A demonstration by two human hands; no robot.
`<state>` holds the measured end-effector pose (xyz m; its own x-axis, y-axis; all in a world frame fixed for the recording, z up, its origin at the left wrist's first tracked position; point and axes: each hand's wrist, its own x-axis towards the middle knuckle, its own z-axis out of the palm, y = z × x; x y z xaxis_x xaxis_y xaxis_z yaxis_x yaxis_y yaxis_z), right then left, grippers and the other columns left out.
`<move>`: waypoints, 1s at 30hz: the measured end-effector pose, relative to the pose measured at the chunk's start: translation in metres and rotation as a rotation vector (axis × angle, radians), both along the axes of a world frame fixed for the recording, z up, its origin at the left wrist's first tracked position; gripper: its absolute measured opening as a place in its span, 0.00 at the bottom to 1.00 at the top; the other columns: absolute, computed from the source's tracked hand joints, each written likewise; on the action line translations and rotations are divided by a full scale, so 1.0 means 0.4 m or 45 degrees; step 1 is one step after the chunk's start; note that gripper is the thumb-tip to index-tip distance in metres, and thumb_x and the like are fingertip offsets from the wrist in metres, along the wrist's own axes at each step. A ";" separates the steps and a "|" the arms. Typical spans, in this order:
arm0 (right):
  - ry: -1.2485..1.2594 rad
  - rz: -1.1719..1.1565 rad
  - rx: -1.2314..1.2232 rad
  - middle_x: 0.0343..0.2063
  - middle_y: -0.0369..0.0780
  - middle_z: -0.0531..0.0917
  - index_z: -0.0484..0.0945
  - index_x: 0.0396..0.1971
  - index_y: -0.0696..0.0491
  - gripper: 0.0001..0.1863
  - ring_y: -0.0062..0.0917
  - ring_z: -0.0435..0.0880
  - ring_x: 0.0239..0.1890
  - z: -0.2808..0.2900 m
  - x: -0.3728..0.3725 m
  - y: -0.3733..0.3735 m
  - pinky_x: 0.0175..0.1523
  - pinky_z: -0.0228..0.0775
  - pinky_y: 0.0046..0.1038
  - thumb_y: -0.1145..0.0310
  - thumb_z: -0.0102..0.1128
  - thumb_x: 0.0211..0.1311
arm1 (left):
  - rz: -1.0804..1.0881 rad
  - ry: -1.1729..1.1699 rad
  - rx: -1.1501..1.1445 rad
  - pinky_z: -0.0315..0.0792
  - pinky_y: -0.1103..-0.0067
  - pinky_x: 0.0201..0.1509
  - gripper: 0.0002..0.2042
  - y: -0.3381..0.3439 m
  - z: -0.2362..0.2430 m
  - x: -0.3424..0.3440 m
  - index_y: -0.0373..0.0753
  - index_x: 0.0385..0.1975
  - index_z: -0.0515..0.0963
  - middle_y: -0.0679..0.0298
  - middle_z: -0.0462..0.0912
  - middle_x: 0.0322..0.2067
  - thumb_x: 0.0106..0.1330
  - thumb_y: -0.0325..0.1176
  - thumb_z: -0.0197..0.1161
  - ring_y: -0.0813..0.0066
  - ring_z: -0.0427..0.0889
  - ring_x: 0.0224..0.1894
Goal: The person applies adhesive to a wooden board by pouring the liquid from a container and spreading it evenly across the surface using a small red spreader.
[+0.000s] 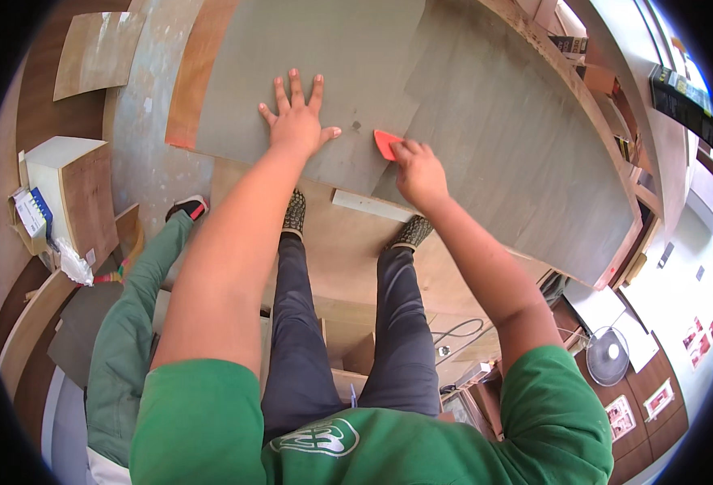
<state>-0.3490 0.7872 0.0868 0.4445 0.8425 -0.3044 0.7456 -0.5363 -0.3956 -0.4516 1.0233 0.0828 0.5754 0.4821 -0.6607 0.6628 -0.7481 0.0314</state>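
Observation:
My left hand [296, 127] lies flat on a large board [502, 153], its fingers spread apart. The board has a grey coating, smooth and even at the left and streaky at the right. Closed around a small red putty spreader [383, 144] is my right hand [422, 173], just right of the left one. The spreader's blade meets or nearly meets the grey surface; the exact contact is hard to see. Between the hands, a small dark spot [357, 125] shows on the board. An orange-brown strip [192, 69] runs along its left side.
Another person's green-trousered leg [136, 295] is close at my left. Beyond it stands a white and brown wooden box [82, 190] with small packages. My two shoes rest on a light wooden surface [332, 250] below the board. A round fan [607, 354] appears at the right.

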 end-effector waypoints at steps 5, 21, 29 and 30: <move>0.079 0.026 -0.027 0.44 0.42 0.81 0.78 0.50 0.53 0.23 0.41 0.79 0.47 0.008 -0.207 -0.099 0.52 0.75 0.39 0.76 0.59 0.50 | -0.001 -0.029 0.024 0.45 0.40 0.74 0.53 -0.010 -0.014 -0.004 0.62 0.78 0.35 0.57 0.28 0.79 0.60 0.65 0.64 0.48 0.29 0.80; -0.381 -0.358 0.010 0.55 0.45 0.74 0.71 0.65 0.50 0.31 0.42 0.72 0.55 -0.049 -0.115 -0.152 0.57 0.64 0.43 0.66 0.63 0.60 | 0.006 -0.032 0.022 0.43 0.42 0.76 0.54 -0.037 -0.019 0.024 0.64 0.78 0.33 0.59 0.27 0.79 0.59 0.66 0.64 0.51 0.29 0.80; 0.035 -0.349 0.061 0.45 0.46 0.79 0.77 0.54 0.54 0.21 0.43 0.77 0.47 0.048 -0.228 -0.168 0.50 0.71 0.43 0.70 0.59 0.59 | -0.013 0.024 0.068 0.44 0.42 0.75 0.54 -0.009 -0.022 -0.005 0.63 0.78 0.33 0.58 0.27 0.79 0.59 0.68 0.63 0.50 0.28 0.80; -0.058 -0.434 0.099 0.45 0.47 0.80 0.77 0.52 0.55 0.19 0.44 0.78 0.46 0.025 -0.166 -0.187 0.49 0.72 0.43 0.71 0.59 0.59 | -0.019 0.023 0.068 0.44 0.42 0.75 0.55 -0.011 -0.020 -0.001 0.63 0.78 0.33 0.58 0.27 0.79 0.59 0.68 0.63 0.50 0.28 0.80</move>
<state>-0.4155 0.7125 0.0967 0.7155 0.6634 -0.2189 0.5468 -0.7269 -0.4155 -0.4520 1.0190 0.0748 0.5708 0.5087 -0.6446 0.6519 -0.7580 -0.0209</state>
